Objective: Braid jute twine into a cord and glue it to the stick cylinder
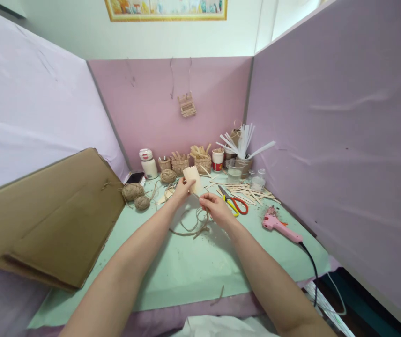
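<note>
My left hand (181,189) is closed on a small panel of pale wooden sticks (192,178), held upright above the green table (186,267). My right hand (215,206) is pinched on a strand of brown twine (194,225) just below the panel. The twine hangs down and lies in loose loops on the table between my forearms.
A cardboard sheet (56,215) leans at the left. Twine balls (132,191) sit at the back left. Scissors (234,203), loose sticks (248,191) and a pink glue gun (280,228) with a black cord lie at the right. Cups and little baskets (202,161) line the back wall.
</note>
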`<action>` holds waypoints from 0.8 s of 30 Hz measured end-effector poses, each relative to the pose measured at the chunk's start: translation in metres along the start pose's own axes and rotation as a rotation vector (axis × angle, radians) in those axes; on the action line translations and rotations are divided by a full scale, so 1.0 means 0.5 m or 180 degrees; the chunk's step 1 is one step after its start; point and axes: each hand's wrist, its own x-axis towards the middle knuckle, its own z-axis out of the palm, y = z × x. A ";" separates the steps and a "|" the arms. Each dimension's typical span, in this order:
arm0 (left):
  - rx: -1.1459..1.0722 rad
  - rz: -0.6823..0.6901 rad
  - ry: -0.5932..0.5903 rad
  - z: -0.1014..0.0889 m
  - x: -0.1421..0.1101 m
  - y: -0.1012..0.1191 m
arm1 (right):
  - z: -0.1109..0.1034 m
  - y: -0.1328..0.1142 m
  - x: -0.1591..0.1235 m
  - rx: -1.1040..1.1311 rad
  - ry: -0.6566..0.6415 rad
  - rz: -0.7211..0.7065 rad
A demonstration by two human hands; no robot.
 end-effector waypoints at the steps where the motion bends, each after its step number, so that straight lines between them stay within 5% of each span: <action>1: -0.0249 -0.0183 -0.0061 -0.014 -0.021 0.010 | 0.001 -0.007 -0.005 -0.0034 -0.0011 0.0006; 6: -0.1028 -0.0938 -0.0706 -0.083 -0.142 0.024 | 0.012 -0.026 -0.029 -0.0295 -0.0307 -0.0070; 9: -0.1257 -0.1110 -0.0718 -0.098 -0.187 0.010 | 0.018 -0.029 -0.039 -0.0465 -0.0570 -0.0024; 24: -0.1421 -0.1114 -0.0911 -0.104 -0.217 0.011 | 0.021 -0.038 -0.049 -0.0855 -0.0765 0.0157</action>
